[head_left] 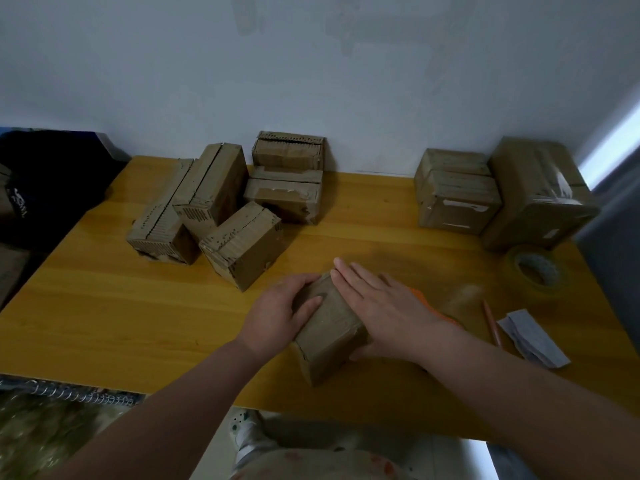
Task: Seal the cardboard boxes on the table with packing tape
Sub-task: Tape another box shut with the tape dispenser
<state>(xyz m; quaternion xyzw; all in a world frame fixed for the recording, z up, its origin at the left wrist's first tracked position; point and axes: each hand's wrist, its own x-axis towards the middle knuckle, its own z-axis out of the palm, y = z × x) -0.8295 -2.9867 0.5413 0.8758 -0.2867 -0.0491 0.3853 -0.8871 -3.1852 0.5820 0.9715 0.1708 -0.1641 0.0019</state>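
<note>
box point(330, 336) gripped by left hand point(277, 315), right hand point(381, 306) flat

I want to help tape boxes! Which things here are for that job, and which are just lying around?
For the job: the box gripped by the left hand and pressed flat by the right hand; tape roll; unsealed boxes, back left; taped boxes, back right.

Just lying about: pencil; folded paper; dark bag; spiral notebook.

Dim, bluish room, daylight glare at right edge, wide-angle bending, soft blurred foreground
</note>
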